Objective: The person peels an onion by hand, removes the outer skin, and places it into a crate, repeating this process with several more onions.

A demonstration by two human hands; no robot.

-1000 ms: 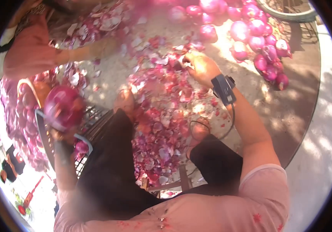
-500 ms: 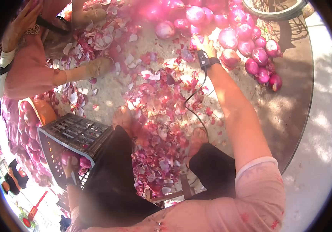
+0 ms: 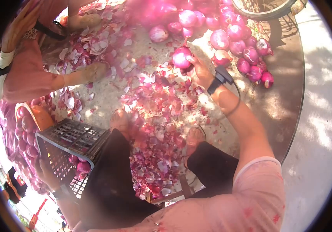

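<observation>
A red onion (image 3: 181, 58) with purple skin is gripped in my right hand (image 3: 198, 72), above the floor of loose onion skins (image 3: 162, 100). My left hand (image 3: 48, 174) is at the near left side of a black plastic crate (image 3: 83, 133), somewhat blurred, with its fingers stretched out and no onion visible in it. Several onions (image 3: 83, 167) show inside the crate, which lies tilted against my left leg.
Many onions (image 3: 235, 34) are heaped ahead, beneath a bicycle wheel (image 3: 266, 15). Another person's hand (image 3: 19, 33) and leg (image 3: 81, 75) are at upper left. Bagged onions (image 3: 25, 127) and an orange container (image 3: 41, 118) stand beyond the crate.
My right hand has come back from the heap toward me, bringing an onion. My left hand has let go of an onion in the crate and moved left, out to the crate's side.
</observation>
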